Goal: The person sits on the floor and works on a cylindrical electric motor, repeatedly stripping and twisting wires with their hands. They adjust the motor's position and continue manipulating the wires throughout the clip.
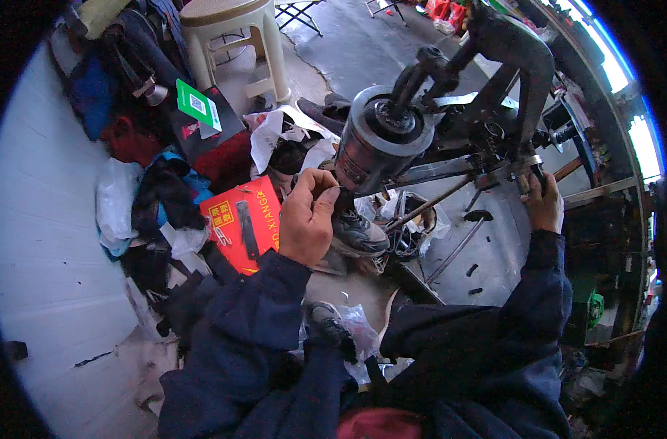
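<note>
A dark, greasy hand-cranked sewing machine (520,55) of the shoe-repair kind stands before me. Its large round head (359,150) tilts toward my left side. My left hand (309,219) is raised beside that head, thumb and forefinger pinched together. A small dark bit shows at the fingertips, too hidden to name. My right hand (546,208) is closed round a dark handle (537,173) on the machine's right side, below a brass-coloured ring. Just beyond my left hand, under the head, a grey and black sports shoe (359,235) lies on its side.
A red box (266,194) with a dark flat strip (247,230) on it lies left of my left hand. Farther off are a beige stool (235,40), a green card (196,104) and bags (267,139). Small dark pieces lie on a grey metal plate (494,249).
</note>
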Tool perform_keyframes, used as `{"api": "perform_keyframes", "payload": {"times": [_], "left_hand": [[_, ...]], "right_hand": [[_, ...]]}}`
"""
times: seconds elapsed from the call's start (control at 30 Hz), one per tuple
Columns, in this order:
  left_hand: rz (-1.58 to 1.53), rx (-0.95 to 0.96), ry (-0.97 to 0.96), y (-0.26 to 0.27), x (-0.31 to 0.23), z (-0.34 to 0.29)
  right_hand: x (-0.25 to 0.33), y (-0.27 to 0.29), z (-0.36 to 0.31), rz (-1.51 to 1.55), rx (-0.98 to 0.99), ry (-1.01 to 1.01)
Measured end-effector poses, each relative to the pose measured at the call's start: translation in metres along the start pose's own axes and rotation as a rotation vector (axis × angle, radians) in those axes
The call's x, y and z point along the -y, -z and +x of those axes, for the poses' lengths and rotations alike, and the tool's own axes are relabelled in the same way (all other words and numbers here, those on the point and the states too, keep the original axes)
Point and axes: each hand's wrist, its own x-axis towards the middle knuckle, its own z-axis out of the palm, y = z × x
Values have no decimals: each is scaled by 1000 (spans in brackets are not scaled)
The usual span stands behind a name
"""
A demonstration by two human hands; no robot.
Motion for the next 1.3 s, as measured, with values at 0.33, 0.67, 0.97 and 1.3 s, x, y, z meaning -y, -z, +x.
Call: {"api": "perform_keyframes", "payload": {"times": [0.33, 0.67, 0.97, 1.3], "left_hand": [[-41, 29, 105, 1, -5, -3], [-35, 31, 122, 3, -6, -5], [-200, 41, 224, 5, 9, -5], [-294, 341, 408, 16, 19, -8]], "right_hand": [[-23, -26, 9, 70, -38, -88], [-73, -91, 11, -197, 227, -255], [11, -55, -26, -284, 492, -175], [214, -18, -119, 999, 623, -6]]}}
